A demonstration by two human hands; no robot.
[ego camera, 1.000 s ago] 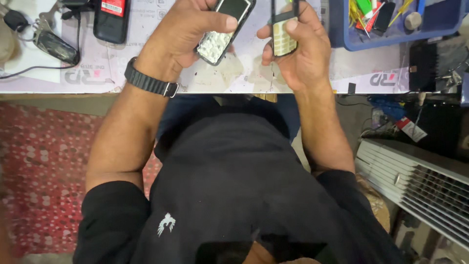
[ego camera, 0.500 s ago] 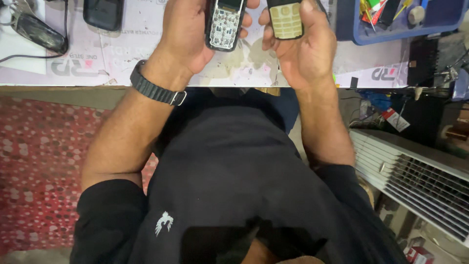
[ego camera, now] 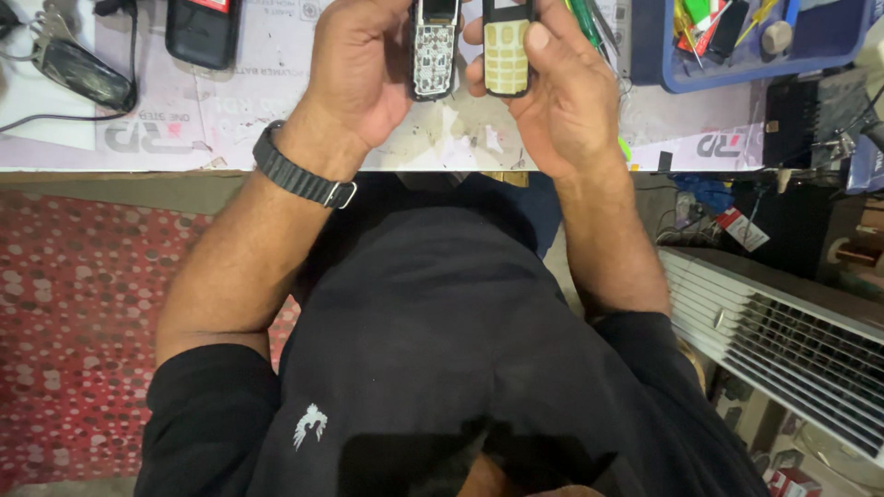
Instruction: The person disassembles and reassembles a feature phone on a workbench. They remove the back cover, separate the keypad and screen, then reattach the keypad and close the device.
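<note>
Opened black phone body with its bare keypad circuit board (ego camera: 434,48) is sitting in my left hand (ego camera: 364,74), whose fingers are curling round its far side and clamping it upright over the white paper-covered workbench (ego camera: 184,129). I am pinching the black front cover with the pale yellow keypad (ego camera: 507,51) in my right hand (ego camera: 566,97), thumb pressing its edge. The 2 pieces are standing just beside each other. A blue plastic tray of tools (ego camera: 737,78) is lying to the right.

opened phone (ego camera: 434,51) and keypad cover (ego camera: 506,55) turned upright, side by side
</note>
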